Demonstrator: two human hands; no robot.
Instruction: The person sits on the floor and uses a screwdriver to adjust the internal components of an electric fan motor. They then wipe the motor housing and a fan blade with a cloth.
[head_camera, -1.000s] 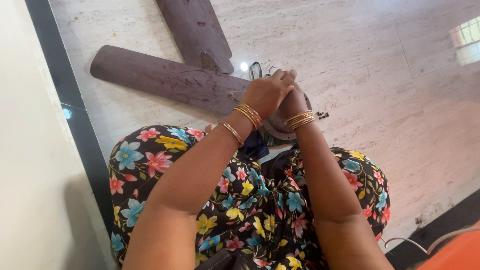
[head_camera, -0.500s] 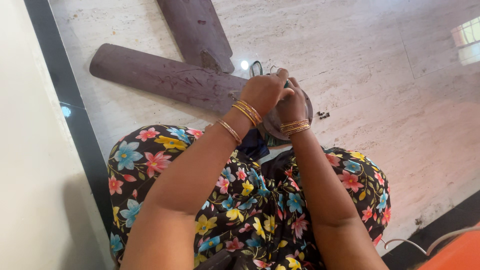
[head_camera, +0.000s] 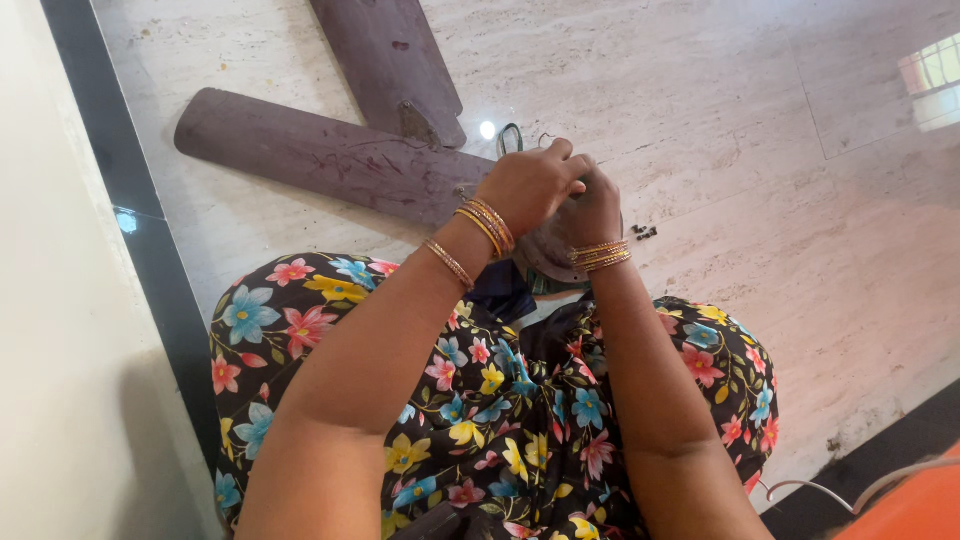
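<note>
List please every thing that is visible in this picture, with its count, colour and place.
fan blades: two, dark brown, flat on the floor, upper left, joined at the hub.
hub: one, dark, under the hands, mostly hidden.
small parts: a few, black, on the floor right of the hub; too small to tell what kind.
floor: pale marble with a black border strip on the left.
wire: one, white, lower right corner.
bangles: several, gold, on both wrists.
garment: black with coloured flowers, over the knees.
left hand: over the hub, fingers bent.
right hand: on the hub, beside the left.
</note>
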